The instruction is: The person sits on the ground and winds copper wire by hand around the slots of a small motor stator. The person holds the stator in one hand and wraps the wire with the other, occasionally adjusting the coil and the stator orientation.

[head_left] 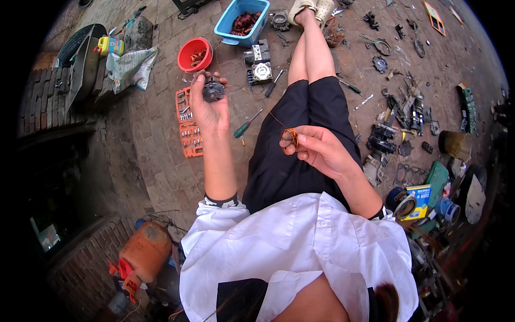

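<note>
A brick-paved floor (150, 145) fills the scene, strewn with tools and scrap parts. At the near left an orange gas cylinder (144, 251) lies on its side. At the far middle a light blue plastic tub (230, 24) holds a tangle of reddish copper wire, and just left of it stands a round red plastic bowl (194, 53) with a few copper scraps inside. Nearer, left of the person's outstretched legs, an open orange plastic case of screwdriver bits (188, 123) lies flat on the bricks. Beside the tub sit two grey metal motor housings (259, 64), and a green-handled screwdriver (245, 126) lies on the bricks between the case and the legs.

The left hand (210, 110) is raised over the floor, palm up, fingers curled around a small round dark-grey metal motor rotor (213, 90); the rotor is disc-shaped, with a slotted, toothed rim and a paler hub at its centre, held at the fingertips just near of the red bowl. The right hand (320, 150) hovers over the lap, thumb and forefinger pinched on a small loop of shiny orange copper wire (289, 138). A single thin strand runs from that coil up toward the rotor.
</note>
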